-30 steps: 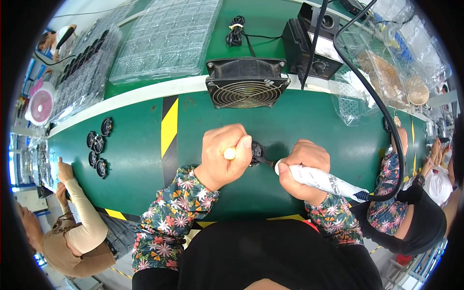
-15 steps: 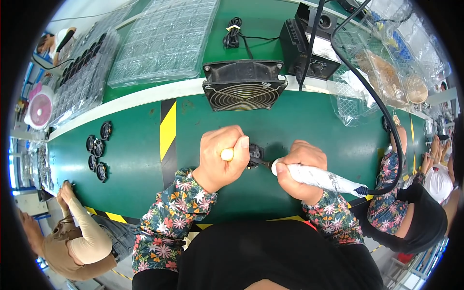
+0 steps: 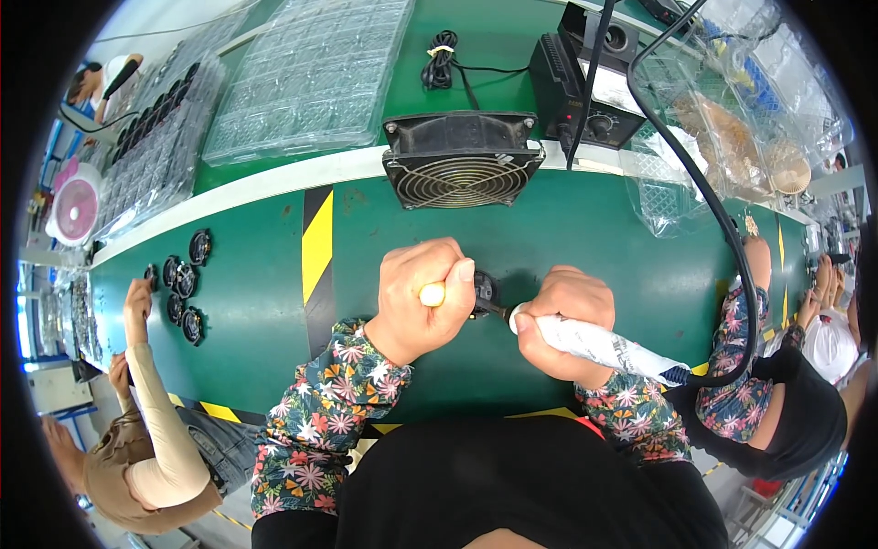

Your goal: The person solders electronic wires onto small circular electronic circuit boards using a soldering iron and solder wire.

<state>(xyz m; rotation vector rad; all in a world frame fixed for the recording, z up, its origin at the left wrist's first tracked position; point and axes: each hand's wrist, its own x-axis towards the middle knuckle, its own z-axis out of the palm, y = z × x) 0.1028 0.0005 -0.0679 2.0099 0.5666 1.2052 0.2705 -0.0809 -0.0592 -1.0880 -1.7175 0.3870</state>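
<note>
My right hand (image 3: 569, 316) is closed around a soldering iron (image 3: 604, 346) with a white-wrapped handle and a thick black cord. The iron's dark tip end points left, at a small round black part (image 3: 486, 291) on the green bench. My left hand (image 3: 422, 297) is a fist beside that part, thumb on top. From the fist sticks the rounded yellow end of a handle (image 3: 432, 294); the rest of that tool is hidden. The fingers partly cover the black part, so where the tip touches it cannot be made out.
Beyond my hands stands a black fan (image 3: 462, 174) with a wire grille. A black soldering station (image 3: 590, 101) and clear plastic trays (image 3: 306, 82) sit farther back. Several round black parts (image 3: 186, 279) lie at left, where a co-worker's hand (image 3: 138, 297) reaches in. Another person works at right.
My right hand and the soldering iron have shifted slightly left; my left hand stays nearly still. The co-worker at left has stretched an arm forward to a round black part beside the group.
</note>
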